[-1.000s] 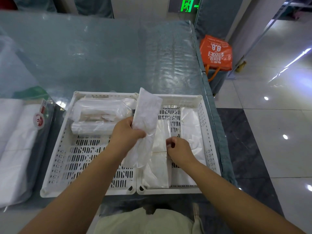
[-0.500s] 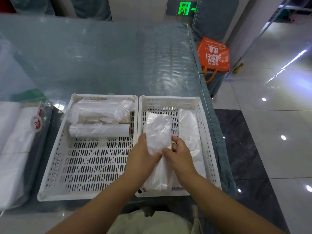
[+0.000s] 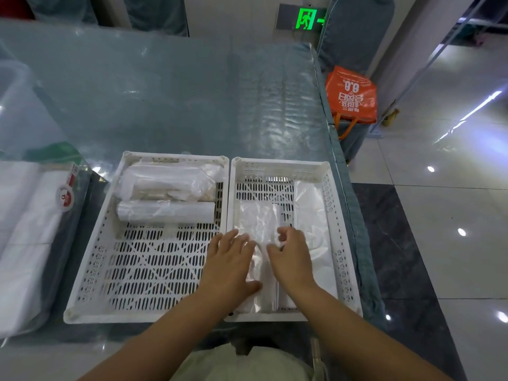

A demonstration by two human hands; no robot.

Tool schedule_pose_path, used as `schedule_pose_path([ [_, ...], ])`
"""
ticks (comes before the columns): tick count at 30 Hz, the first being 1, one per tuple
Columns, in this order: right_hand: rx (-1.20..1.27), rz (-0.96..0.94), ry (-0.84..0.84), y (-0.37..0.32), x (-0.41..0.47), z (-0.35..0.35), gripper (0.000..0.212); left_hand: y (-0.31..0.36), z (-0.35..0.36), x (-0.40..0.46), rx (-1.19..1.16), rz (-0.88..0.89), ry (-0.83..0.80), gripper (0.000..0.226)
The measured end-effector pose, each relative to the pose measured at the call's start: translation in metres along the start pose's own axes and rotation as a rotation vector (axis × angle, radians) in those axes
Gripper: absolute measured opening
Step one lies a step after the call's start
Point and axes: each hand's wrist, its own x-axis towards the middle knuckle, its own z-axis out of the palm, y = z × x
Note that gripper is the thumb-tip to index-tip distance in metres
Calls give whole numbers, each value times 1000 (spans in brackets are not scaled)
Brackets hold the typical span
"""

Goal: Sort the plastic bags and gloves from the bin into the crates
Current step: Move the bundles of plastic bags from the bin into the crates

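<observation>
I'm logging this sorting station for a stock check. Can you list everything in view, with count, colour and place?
crates: two, white, perforated, side by side on the table
plastic rolls and bundles: a few, clear-white, far end of the left crate
flat plastic sheets: at least two, translucent white, lying in the right crate
bin: one, clear, at the left edge, holding white folded plastic
table: one, grey-blue under a clear cover
shopping bag: one, orange, on the floor beyond the table's right side
exit sign: one, green, on the far wall
left hand: flat, fingers spread, on the sheet in the right crate
right hand: fingers curled, on the same sheet
</observation>
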Motion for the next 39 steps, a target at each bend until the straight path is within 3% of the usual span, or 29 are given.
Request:
schedule_pose_path([
  [2,-39,35,-21,2,7,-6,37,-1,2,-1,25,4,-7,81],
  [6,-88,34,-157,0,11,0,4,-1,0,-1,27,-5,-8,80],
  [11,-106,19,-192,-1,14,-2,14,-1,-1,-2,59,-8,-43,81],
  [14,-138,-12,-132,-10,14,-13,35,-3,-14,-2,-18,9,-41,75],
  [16,-194,-136,-61,-25,15,-21,42,-9,-39,0,-123,-3,14,68],
  [23,-136,-675,28,-160,-10,-34,13,-56,-183,-34,-153,-26,461,42],
  [29,-192,-1031,45,-279,-48,10,12,-150,-270,-108,66,-141,645,37],
  [36,-246,-1202,-113,-376,-93,124,14,-310,-301,-184,146,-412,561,26],
  [39,-330,-1225,-191,-408,-107,184,16,-367,-299,-210,144,-434,502,26],
])
